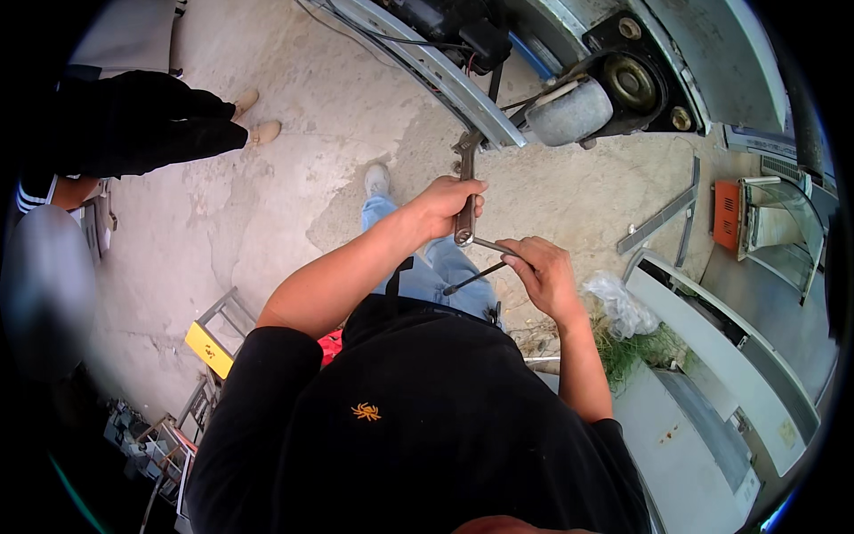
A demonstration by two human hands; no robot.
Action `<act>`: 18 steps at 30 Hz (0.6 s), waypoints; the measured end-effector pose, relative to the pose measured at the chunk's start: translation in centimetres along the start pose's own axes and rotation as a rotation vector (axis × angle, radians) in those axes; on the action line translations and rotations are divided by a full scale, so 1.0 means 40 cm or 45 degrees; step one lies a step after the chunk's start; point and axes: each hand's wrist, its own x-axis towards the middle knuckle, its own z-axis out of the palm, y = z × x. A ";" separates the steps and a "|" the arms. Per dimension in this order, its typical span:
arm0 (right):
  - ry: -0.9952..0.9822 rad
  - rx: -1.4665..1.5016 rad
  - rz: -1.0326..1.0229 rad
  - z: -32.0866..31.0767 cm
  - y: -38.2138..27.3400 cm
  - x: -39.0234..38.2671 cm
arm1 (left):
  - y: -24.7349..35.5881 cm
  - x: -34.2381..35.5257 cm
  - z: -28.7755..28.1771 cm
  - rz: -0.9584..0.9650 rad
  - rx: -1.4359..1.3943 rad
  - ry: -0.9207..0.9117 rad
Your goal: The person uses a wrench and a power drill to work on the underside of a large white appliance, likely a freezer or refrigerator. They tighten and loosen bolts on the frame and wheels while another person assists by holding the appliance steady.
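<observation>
My left hand (447, 205) is wrapped round the handle of an adjustable wrench (468, 169). The wrench's jaw end points away from me, beside the end of a grey metal beam (485, 111); whether it touches the beam I cannot tell. My right hand (547, 276) is closed on a thin dark metal rod (492, 246), whose tip meets the near end of the wrench handle. A second thin dark length (476, 279) sticks out of the same hand toward my lap. My fingers hide whether the two lengths are one bent tool.
A machine part with a grey roller (569, 113) and a black bracket hangs at the upper right. Angled metal strips (658, 218), an orange box (726, 214) and grey panels (721, 356) lie to the right. A person in black trousers (151, 125) is at the left, near a yellow-ended metal frame (209, 350).
</observation>
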 end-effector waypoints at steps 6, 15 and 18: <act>0.077 0.175 -0.084 0.063 -0.016 0.044 | -0.012 0.004 0.004 0.000 -0.048 0.009; -0.195 -0.154 -0.193 -0.006 -0.075 0.096 | -0.007 -0.002 -0.024 0.011 -0.024 -0.087; -0.235 -0.166 -0.170 -0.009 -0.098 0.110 | 0.014 -0.005 -0.061 -0.025 0.292 -0.111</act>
